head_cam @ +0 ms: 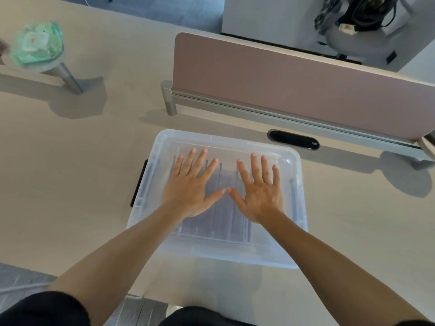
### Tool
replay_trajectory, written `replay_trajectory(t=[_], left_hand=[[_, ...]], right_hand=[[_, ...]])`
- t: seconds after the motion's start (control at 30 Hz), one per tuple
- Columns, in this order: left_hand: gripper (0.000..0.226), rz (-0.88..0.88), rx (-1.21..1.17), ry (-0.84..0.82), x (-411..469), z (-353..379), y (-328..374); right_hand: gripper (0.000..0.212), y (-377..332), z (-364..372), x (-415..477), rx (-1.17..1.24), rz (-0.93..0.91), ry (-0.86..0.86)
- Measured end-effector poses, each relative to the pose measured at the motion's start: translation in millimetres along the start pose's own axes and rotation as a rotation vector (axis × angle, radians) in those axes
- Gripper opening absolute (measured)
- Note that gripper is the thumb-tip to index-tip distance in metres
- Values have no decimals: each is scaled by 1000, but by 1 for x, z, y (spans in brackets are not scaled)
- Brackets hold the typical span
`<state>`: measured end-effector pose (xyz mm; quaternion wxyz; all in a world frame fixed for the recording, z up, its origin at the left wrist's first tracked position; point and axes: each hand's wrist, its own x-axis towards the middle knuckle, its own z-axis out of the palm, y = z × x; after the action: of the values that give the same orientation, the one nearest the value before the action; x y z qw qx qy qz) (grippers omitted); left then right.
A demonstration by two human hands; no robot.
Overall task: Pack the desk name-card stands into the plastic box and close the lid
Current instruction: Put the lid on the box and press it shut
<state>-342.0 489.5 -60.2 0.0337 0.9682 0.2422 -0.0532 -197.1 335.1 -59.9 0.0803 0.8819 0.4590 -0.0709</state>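
Note:
A clear plastic box (150, 208) sits on the beige desk in front of me, with its translucent lid (235, 144) lying on top. Through the lid I see the name-card stands (211, 227) packed flat inside as dark upright lines. My left hand (193, 187) lies flat on the lid, fingers spread. Beside it my right hand (261, 189) rests flat on the lid too, and the two thumb tips nearly touch. A black latch (138, 182) shows on the box's left side.
A pink desk divider (294, 90) on a metal rail stands behind the box. A black cable port (293, 139) lies in the desk just beyond the lid. A greenish packet (37, 43) sits on a raised shelf at the far left.

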Motion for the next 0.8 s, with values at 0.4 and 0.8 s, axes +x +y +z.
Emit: replay_trajectory(t=[0.4, 0.8], left_hand=[[68, -332, -182, 193, -28, -25, -64], [71, -858, -798, -43, -27, -26, -90]], right_hand=[[68, 61, -51, -36, 316, 325, 113], [87, 100, -24, -39, 1268, 796, -278]])
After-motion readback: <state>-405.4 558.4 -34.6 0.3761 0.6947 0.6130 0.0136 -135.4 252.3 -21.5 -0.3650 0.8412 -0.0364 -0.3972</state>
